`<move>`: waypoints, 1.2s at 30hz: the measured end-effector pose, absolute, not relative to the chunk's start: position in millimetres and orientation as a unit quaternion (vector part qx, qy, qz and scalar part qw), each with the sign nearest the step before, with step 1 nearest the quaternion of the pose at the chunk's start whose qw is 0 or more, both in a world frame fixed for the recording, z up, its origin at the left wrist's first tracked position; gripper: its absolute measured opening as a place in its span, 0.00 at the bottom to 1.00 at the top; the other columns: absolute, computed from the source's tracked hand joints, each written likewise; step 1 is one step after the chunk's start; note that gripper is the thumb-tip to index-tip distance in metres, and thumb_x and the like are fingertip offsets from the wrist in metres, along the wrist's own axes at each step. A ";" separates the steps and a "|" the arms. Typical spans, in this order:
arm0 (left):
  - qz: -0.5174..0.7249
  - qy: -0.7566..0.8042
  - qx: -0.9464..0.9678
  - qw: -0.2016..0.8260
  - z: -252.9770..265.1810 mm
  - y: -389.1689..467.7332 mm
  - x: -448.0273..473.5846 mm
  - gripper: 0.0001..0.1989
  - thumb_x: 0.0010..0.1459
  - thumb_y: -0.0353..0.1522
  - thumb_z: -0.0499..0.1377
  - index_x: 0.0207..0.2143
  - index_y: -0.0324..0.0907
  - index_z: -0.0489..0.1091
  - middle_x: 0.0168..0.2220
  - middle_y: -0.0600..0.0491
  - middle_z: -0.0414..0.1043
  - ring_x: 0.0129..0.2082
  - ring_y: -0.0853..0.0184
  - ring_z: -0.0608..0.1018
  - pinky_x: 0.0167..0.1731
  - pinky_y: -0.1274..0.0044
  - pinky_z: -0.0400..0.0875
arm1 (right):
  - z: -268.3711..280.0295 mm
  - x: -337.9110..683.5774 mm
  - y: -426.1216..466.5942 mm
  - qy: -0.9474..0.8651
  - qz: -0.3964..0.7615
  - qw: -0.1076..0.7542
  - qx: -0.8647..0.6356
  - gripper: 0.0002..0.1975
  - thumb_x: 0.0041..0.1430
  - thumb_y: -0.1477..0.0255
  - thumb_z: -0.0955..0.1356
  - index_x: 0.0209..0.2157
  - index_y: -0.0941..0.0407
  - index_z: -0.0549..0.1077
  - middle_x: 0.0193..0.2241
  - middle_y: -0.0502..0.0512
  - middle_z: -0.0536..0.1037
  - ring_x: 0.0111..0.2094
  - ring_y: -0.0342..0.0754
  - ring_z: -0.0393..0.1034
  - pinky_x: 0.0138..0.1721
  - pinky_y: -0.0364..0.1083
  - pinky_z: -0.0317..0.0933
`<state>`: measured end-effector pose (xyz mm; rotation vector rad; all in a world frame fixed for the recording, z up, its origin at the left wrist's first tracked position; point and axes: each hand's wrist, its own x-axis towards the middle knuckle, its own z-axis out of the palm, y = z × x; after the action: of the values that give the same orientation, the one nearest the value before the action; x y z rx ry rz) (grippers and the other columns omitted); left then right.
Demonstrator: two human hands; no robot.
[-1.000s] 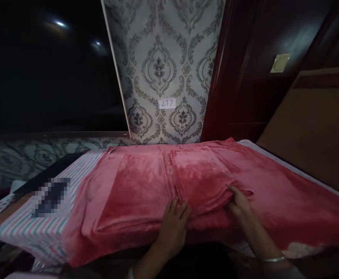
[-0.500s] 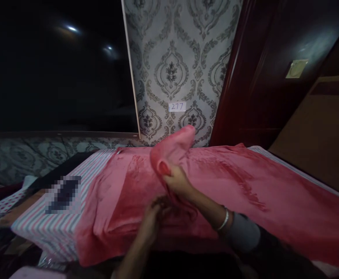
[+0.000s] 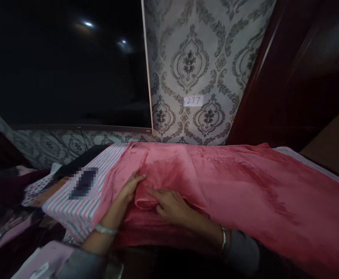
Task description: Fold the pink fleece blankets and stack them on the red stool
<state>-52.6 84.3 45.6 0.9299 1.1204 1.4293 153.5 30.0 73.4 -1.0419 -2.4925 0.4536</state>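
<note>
A pink-red plush cloth lies spread over a striped cover. One part of it, a folded flap, lies flat on top, its rolled near edge showing between my hands. My left hand rests at the flap's left edge, fingers stretched out and thumb apart. My right hand lies on the flap's near edge, its index finger extended on the fabric and its thumb apart. Neither hand visibly grips the cloth. Its near side hangs down in shadow.
The striped cover shows at the left, with a blurred dark patch on it. Several cloths, including a dotted one, are piled beyond. A large dark screen and a patterned wall with a label stand behind.
My right hand has lowered the raised pink flap onto the cloth and let go of it. My left hand has moved up and left to the flap's edge. The view has shifted left.
</note>
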 end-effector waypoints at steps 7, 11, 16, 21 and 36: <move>0.514 0.578 0.519 0.364 35.1 113.4 -62.8 0.38 0.41 0.27 0.62 0.59 0.42 0.67 0.44 0.50 0.77 0.41 0.61 0.79 0.46 0.70 0.74 | 52.0 154.8 14.2 -0.890 0.096 0.235 -0.379 0.32 0.61 0.81 0.61 0.67 0.55 0.60 0.61 0.61 0.69 0.60 0.54 0.63 0.60 0.55 0.59; 0.488 0.601 0.538 0.333 19.9 113.3 -72.6 0.32 0.39 0.27 0.63 0.52 0.41 0.72 0.46 0.50 0.77 0.48 0.59 0.76 0.54 0.69 0.68 | 38.1 173.6 6.2 -0.883 0.063 0.212 -0.413 0.33 0.60 0.81 0.63 0.67 0.57 0.60 0.63 0.65 0.66 0.63 0.57 0.59 0.64 0.60 0.52; 0.502 0.613 0.486 0.369 24.1 111.9 -68.4 0.26 0.36 0.27 0.67 0.43 0.44 0.75 0.31 0.55 0.75 0.35 0.62 0.76 0.38 0.76 0.71 | 31.2 237.1 -3.2 -0.834 0.087 0.307 -0.450 0.29 0.61 0.71 0.66 0.64 0.58 0.65 0.63 0.65 0.66 0.64 0.59 0.57 0.65 0.63 0.49; 0.470 0.640 0.473 0.382 33.6 107.3 -63.0 0.16 0.38 0.33 0.70 0.33 0.42 0.75 0.30 0.54 0.74 0.31 0.65 0.74 0.29 0.79 0.67 | 4.7 293.1 -14.5 -0.697 0.253 0.416 -0.527 0.34 0.61 0.57 0.67 0.66 0.55 0.61 0.60 0.64 0.70 0.59 0.59 0.66 0.59 0.60 0.61; 0.541 0.537 0.372 0.529 85.8 89.9 -12.4 0.25 0.34 0.31 0.72 0.40 0.40 0.74 0.22 0.59 0.76 0.21 0.69 0.75 0.26 0.79 0.71 | 16.4 283.9 23.6 -0.558 0.335 0.569 -0.502 0.31 0.41 0.70 0.64 0.50 0.58 0.76 0.46 0.56 0.80 0.46 0.54 0.73 0.50 0.50 0.67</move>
<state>-12.4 89.9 85.8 0.8889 1.2821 1.2930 283.9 23.6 16.4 -1.1793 -1.3114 0.7857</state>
